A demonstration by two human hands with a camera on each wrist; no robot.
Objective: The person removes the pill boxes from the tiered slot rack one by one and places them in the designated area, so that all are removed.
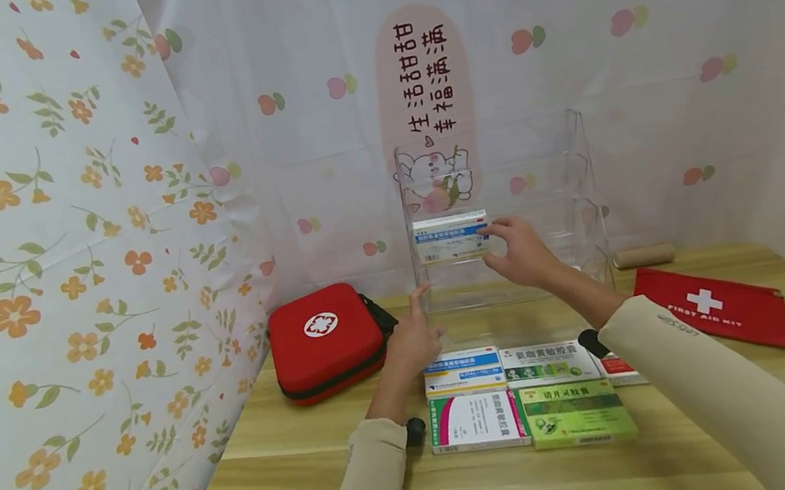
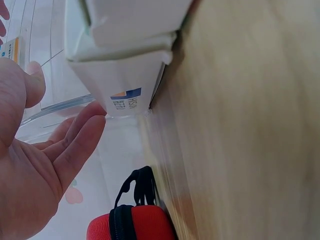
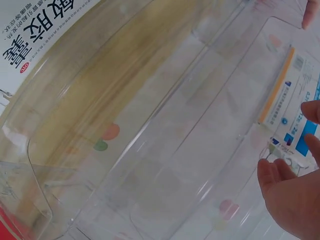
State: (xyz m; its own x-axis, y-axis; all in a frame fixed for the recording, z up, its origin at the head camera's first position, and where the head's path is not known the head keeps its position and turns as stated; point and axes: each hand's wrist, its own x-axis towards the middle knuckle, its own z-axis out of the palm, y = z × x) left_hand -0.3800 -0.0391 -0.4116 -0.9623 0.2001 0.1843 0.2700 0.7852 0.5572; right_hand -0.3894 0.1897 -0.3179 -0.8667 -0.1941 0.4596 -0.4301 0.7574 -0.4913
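A clear acrylic tiered rack (image 1: 566,195) stands at the back of the wooden table (image 1: 295,460). A blue and white medicine box (image 1: 448,238) sits on a middle shelf, and my right hand (image 1: 500,234) pinches its right end. The right wrist view shows that box (image 3: 290,95) through the clear shelves, with my right hand (image 3: 295,170) at its edge. My left hand (image 1: 420,321) hovers open in front of the rack's base, holding nothing. In the left wrist view its palm (image 2: 55,145) is spread beside a white box (image 2: 125,75) on the table.
Several medicine boxes lie in front of the rack: blue-white (image 1: 463,371), green-white (image 1: 548,363), pink-white (image 1: 476,420) and green (image 1: 576,413). A red first aid case (image 1: 325,340) sits left, a red pouch (image 1: 717,306) right, and a brown roll (image 1: 644,255) behind. Curtains close in the left and back.
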